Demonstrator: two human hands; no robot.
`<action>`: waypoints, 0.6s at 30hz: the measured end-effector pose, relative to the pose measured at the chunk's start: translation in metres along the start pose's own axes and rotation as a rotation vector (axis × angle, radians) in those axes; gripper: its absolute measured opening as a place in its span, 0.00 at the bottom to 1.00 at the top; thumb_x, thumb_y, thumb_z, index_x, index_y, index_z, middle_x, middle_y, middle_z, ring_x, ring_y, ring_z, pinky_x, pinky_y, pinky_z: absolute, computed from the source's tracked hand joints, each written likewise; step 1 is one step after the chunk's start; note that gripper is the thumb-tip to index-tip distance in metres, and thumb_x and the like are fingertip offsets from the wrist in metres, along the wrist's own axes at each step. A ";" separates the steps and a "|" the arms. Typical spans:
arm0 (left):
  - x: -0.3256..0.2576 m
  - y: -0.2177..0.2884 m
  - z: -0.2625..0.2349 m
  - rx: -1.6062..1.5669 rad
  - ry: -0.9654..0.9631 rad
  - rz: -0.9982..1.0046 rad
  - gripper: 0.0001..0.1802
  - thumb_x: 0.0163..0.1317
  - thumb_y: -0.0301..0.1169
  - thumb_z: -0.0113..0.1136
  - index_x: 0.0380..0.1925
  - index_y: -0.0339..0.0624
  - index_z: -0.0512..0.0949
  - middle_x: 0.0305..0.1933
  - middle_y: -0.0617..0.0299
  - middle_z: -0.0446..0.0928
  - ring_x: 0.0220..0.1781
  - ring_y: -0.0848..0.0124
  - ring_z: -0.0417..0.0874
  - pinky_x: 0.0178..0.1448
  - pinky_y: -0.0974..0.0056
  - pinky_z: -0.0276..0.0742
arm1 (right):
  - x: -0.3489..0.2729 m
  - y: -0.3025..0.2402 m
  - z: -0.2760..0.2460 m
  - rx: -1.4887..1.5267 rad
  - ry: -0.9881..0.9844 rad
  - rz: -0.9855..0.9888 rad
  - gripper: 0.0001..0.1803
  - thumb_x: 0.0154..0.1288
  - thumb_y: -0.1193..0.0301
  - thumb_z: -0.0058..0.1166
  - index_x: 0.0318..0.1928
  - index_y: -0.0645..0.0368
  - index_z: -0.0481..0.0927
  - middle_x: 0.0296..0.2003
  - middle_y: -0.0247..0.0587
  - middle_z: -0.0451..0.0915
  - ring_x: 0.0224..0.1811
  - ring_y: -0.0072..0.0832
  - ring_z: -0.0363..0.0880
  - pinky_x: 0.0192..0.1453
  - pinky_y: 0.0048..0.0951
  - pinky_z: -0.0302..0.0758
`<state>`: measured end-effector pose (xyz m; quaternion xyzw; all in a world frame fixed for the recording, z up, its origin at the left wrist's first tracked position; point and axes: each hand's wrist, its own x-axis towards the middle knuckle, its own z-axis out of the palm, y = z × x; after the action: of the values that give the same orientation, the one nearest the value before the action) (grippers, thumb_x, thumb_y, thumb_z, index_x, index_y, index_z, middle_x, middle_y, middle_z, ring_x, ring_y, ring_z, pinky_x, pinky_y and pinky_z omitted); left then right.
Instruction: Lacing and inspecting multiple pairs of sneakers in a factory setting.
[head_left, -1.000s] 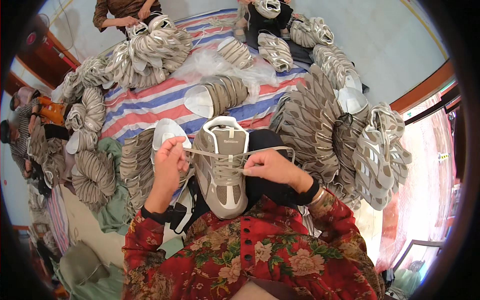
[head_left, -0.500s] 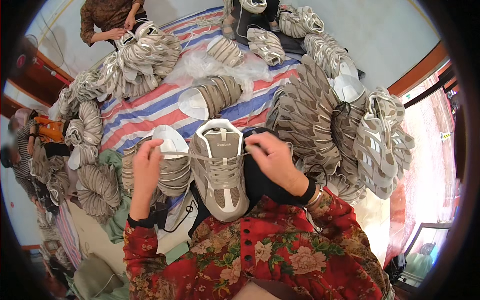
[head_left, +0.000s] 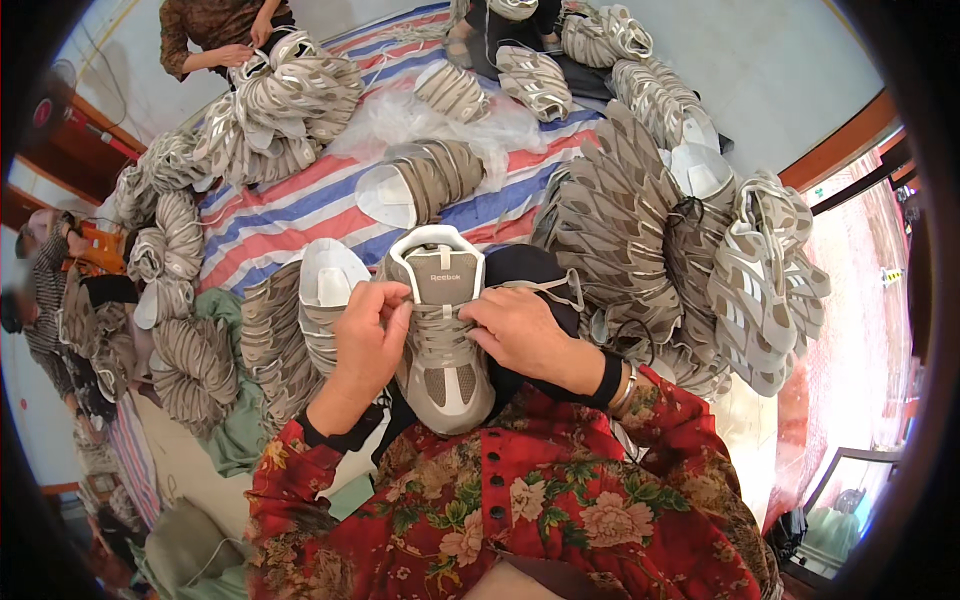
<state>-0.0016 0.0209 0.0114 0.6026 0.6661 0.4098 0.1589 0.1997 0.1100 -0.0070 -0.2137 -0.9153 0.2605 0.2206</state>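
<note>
— While the grey-and-beige sneaker [head_left: 440, 335] is sitting toe-down on the person's lap, where are the hands working?

— Both are closing on its laces [head_left: 437, 322]: the left hand [head_left: 368, 335] is pinching the lace at the eyelets, the right hand [head_left: 520, 325] is gripping the other side, with a loose lace end [head_left: 545, 287] trailing away.

— How is it likely handling?

— Light, I'd judge — a soft mesh upper, a stiffer sole and heel, so the heel collar looks like the firm place to hold.

— And around it?

— Stacked sneakers [head_left: 625, 215] are crowding the right, a nested row [head_left: 300, 320] the left, more lying on the striped sheet [head_left: 300, 205] — piles hemming the elbows in.
</note>
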 end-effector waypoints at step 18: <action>-0.036 -0.032 0.004 -0.174 -0.070 -0.348 0.12 0.58 0.25 0.61 0.38 0.37 0.69 0.30 0.67 0.69 0.32 0.78 0.69 0.37 0.72 0.68 | 0.010 0.003 -0.010 0.168 -0.205 0.153 0.04 0.54 0.71 0.55 0.31 0.56 0.75 0.28 0.43 0.77 0.35 0.42 0.78 0.38 0.41 0.73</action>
<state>-0.0124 -0.0097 -0.0252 0.4762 0.7163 0.4110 0.3020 0.1976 0.1213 0.0025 -0.2360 -0.8891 0.3725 0.1226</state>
